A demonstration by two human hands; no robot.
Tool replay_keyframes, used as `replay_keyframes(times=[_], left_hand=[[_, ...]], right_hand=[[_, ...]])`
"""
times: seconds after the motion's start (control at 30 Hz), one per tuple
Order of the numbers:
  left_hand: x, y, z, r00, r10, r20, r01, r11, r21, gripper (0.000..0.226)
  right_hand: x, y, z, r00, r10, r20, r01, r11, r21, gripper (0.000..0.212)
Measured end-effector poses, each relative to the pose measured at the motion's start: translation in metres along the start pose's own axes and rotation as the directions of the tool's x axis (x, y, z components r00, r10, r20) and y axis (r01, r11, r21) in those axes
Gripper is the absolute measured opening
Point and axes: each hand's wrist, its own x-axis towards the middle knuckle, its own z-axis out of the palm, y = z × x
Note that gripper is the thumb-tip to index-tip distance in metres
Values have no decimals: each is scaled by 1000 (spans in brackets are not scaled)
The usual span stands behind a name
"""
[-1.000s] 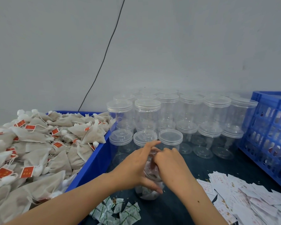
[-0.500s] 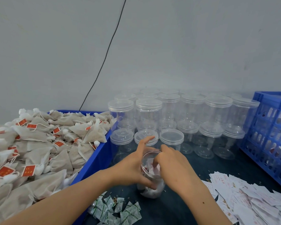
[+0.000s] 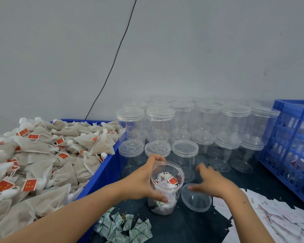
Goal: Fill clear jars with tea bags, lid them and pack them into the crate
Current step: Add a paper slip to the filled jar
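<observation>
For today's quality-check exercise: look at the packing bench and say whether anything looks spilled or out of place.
Small brown specks lie scattered on the dark table near the green sachets, like spilled tea. The white slips lie in a loose, untidy heap.

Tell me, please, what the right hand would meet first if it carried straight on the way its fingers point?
Probably the open clear plastic jar with tea bags that the left hand holds: the right hand points left across the loose clear round lid, though depth is uncertain.
</observation>
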Motion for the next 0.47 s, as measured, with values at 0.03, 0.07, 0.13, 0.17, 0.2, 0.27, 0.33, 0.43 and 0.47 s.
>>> replay_keyframes(times=[0.03, 0.07, 0.13, 0.17, 0.2, 0.27, 0.33, 0.43, 0.47], left_hand=[[0, -1, 0, 1000, -9, 8, 9, 1000, -14, 91], [0, -2, 0, 1000, -17, 19, 18, 999, -27, 90], [0, -4, 0, 999, -27, 40, 29, 999, -43, 89], [0, -5, 0, 999, -29, 43, 31, 998, -46, 89], [0, -6, 0, 999, -31, 44, 34, 998, -49, 89], [1, -7, -1, 999, -34, 40, 37, 998, -55, 89], [2, -7, -1, 999, -31, 32, 33, 998, -54, 89], [3, -8, 1, 1000, -20, 13, 21, 999, -37, 89], [3, -8, 1, 1000, -17, 5, 17, 999, -32, 89]], right_hand=[[2, 2, 5, 997, 33, 68, -31, 999, -28, 89], [4, 4, 9, 991, 46, 123, -38, 997, -70, 100], [8, 6, 18, 978, 57, 199, -27, 988, -151, 110], [8, 5, 21, 974, 64, 218, -25, 984, -175, 111], [9, 5, 22, 973, 65, 219, -24, 983, -183, 110], [10, 5, 21, 980, 44, 194, -10, 985, -172, 102], [7, 4, 18, 987, 17, 161, 8, 989, -149, 93], [-3, 1, 3, 988, -43, 150, 60, 992, -112, 89], [-7, 0, -3, 986, -74, 149, 88, 992, -91, 90]])
